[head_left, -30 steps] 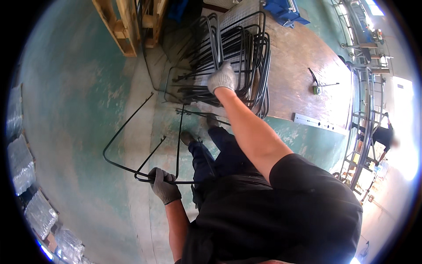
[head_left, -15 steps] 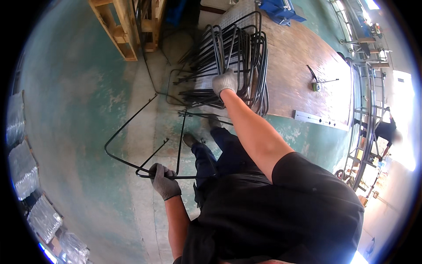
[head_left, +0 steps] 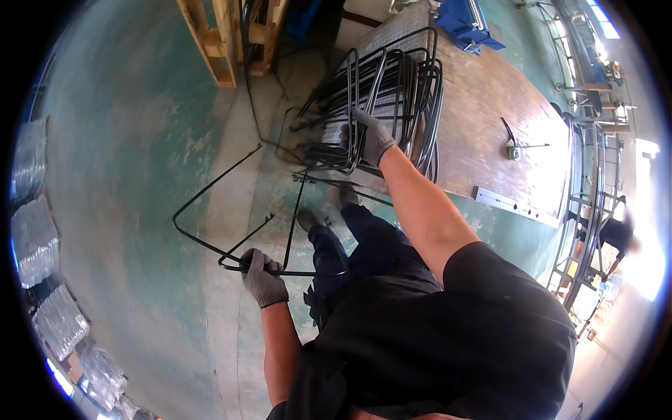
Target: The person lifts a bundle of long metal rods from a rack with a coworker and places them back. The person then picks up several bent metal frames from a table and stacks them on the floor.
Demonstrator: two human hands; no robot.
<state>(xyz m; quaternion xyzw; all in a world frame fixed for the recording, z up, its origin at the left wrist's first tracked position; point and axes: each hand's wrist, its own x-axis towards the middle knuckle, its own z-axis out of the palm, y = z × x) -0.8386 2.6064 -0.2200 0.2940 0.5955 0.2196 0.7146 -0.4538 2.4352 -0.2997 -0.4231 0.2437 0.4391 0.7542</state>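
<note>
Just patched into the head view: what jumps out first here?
The stack of bent black steel rod frames on the wooden bench, upper centre, with the gloved right hand gripping one. Lower left, the gloved left hand holds a single bent rod frame out over the green floor.

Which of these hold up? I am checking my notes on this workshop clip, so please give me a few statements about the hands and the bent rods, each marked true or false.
1. The left hand grips a bent black steel rod frame. True.
2. The right hand is bare. False: it wears a grey work glove, as the left one does.
3. The right hand rests on a stack of bent rods at the edge of a wooden worktable. True.
4. The frame in the left hand lies on the worktable. False: it hangs over the green floor.
5. A wooden pallet stands beyond the stack. True.
</note>
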